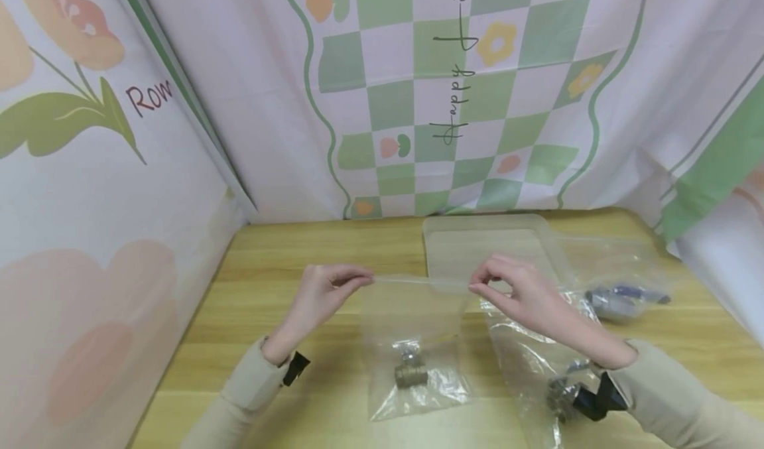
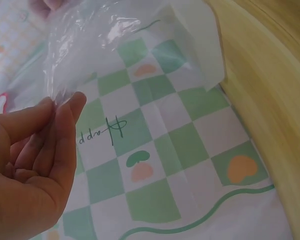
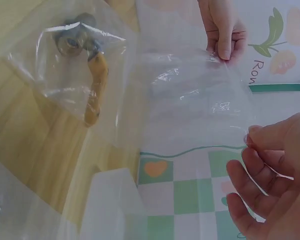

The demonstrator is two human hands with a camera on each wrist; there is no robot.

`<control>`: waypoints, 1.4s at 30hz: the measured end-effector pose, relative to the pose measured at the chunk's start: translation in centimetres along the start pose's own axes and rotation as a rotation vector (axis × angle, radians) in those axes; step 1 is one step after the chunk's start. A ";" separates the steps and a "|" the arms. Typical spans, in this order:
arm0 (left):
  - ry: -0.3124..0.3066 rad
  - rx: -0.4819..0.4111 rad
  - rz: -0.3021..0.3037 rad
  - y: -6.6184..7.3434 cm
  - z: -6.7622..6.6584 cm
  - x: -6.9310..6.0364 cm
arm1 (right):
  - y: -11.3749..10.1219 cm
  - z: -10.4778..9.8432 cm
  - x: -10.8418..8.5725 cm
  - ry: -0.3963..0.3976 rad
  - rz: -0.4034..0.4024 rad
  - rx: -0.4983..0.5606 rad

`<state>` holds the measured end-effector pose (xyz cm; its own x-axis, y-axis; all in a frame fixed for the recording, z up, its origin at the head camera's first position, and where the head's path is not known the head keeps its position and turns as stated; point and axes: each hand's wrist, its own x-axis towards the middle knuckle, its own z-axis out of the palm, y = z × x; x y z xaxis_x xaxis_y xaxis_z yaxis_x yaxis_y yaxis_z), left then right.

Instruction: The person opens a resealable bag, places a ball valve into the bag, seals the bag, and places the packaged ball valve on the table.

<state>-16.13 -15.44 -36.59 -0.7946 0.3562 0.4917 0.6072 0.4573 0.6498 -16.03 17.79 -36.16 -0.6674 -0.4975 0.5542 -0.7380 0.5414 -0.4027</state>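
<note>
A clear plastic zip bag (image 1: 388, 316) is stretched by its top edge between the two hands. My left hand (image 1: 322, 296) pinches the top left corner between thumb and fingers. At the top right corner my right hand (image 1: 519, 293) pinches the edge, and the right wrist view shows its other fingers loosely bent. Low inside the bag lies a brass ball valve (image 1: 412, 375); its orange lever handle (image 3: 96, 87) shows in the right wrist view. The bag's top edge looks flat, but whether it is sealed cannot be told.
A translucent shallow tray (image 1: 483, 222) stands at the back of the wooden table (image 1: 286, 250). To the right lies a bag with a blue-handled metal part (image 1: 621, 298). Another clear bag (image 1: 519, 349) with metal parts lies partly under the right forearm. Printed curtains surround the table.
</note>
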 end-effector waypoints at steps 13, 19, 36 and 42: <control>-0.008 -0.224 -0.292 -2.4 0.0 1.0 | 0.5 1.1 2.1 -0.262 0.274 0.296; 0.016 -0.305 -0.383 -3.9 0.0 1.1 | 1.6 2.7 2.7 -0.323 0.394 0.506; 0.068 -0.466 -0.499 -4.5 0.4 1.8 | 0.4 7.4 -0.5 -0.548 0.684 0.461; 0.103 -0.529 -0.604 -6.4 0.2 2.6 | -0.1 8.4 -1.2 -0.604 0.564 0.289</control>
<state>-22.07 -17.31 -39.56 -0.9966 0.0819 0.0020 0.0095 0.0914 0.9958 -15.98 12.60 -42.92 -0.8187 -0.5258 -0.2308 -0.2241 0.6626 -0.7147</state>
